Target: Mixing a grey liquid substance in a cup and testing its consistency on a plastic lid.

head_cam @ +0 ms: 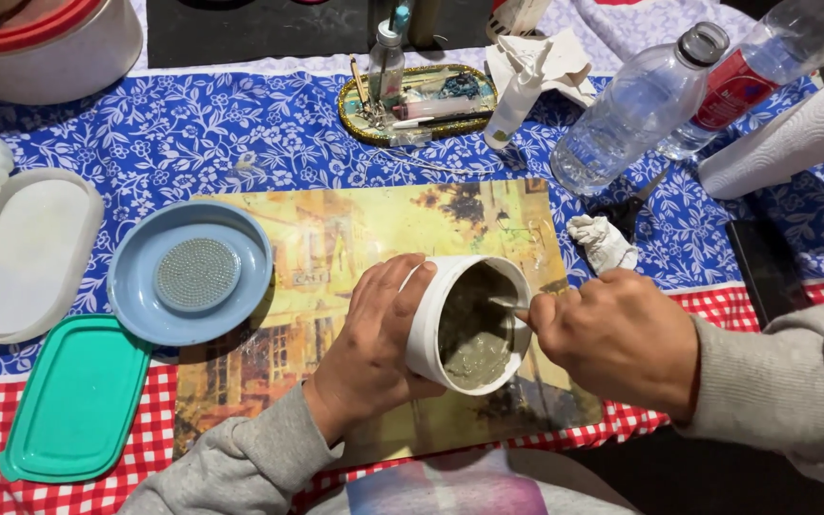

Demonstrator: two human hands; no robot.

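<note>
The left hand (374, 339) has its fingers clasped around the side of a white tub (428, 324), tilting it so the mouth faces the person; inside sits a grey-green paste (474, 334). The right hand (617, 339) has its fingers pinched on a thin stirring stick (507, 303) whose tip dips into the paste. The tub is held just above a picture placemat (336, 238) at the near middle of the desk (240, 133), which wears a blue flowered cloth with red checks nearer. Left of the mat lies a blue plate (135, 286) carrying a round grey studded disc (197, 275), with a green lid (78, 401) near it and a white oval mould (21, 253) further left. Far right lie two clear plastic bottles (631, 110) and a paper towel roll (793, 133); a crumpled white rag (603, 243) sits just beyond the right hand.
</note>
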